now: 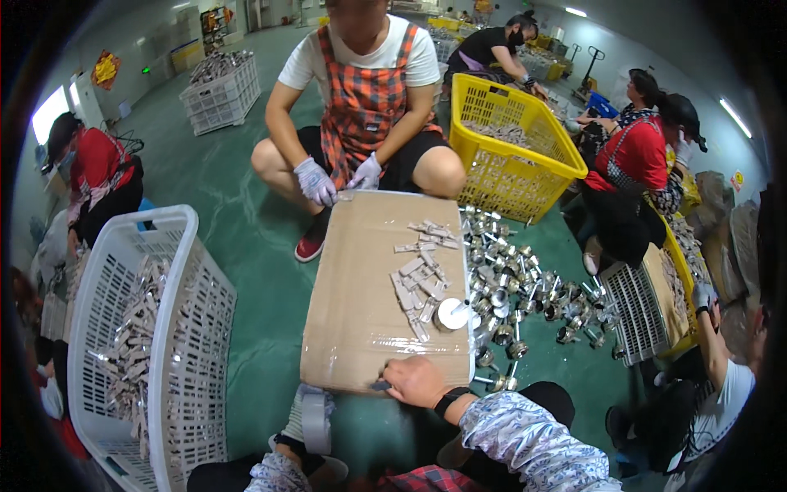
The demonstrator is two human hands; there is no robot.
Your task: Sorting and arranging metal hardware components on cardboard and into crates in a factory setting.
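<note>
A brown cardboard sheet (361, 271) lies flat in front of me. My right hand (414, 380), bare with a black band at the wrist, rests on its near edge with bent fingers, pinching a small dark grey piece (380, 385). Just beyond the sheet's near left corner, my gloved left hand (325, 399) is closed on a grey roll of tape (316, 424); its fingers are mostly hidden. Several flat beige-grey parts (420, 283) lie loose on the right half of the sheet. Beside them stands a white round piece (452, 315).
Many shiny metal cup-and-stem parts (512, 279) cover the floor right of the sheet. A white crate (176, 328) of beige-grey parts stands left, a yellow crate (520, 176) at the far right. Opposite squats a person in a checked apron (366, 98); other people work around.
</note>
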